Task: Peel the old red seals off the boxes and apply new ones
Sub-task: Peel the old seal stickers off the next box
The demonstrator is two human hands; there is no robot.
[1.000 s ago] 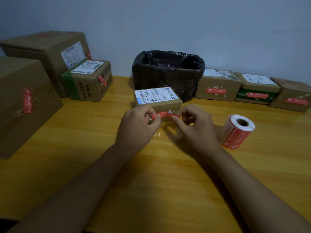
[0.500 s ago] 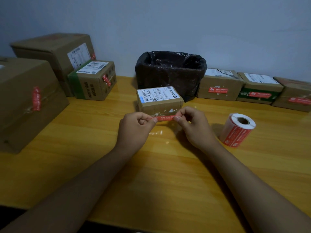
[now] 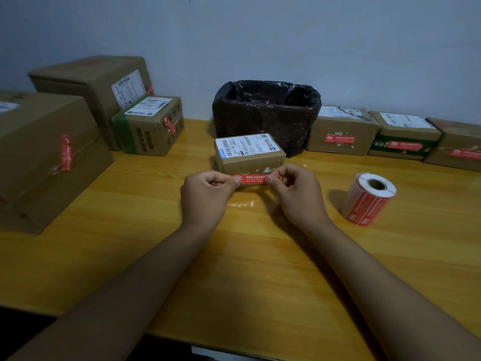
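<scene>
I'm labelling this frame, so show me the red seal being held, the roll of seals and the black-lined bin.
red seal (image 3: 252,179), head view, middle of the strip between both hands.
roll of seals (image 3: 364,207), head view, its red outer side.
black-lined bin (image 3: 260,118), head view, front wall.

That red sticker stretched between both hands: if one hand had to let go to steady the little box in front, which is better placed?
Probably the left hand. Both hands pinch the red seal just before the small box, about equally near. The right hand is nearer the seal roll, so it suits sticker handling.
</scene>
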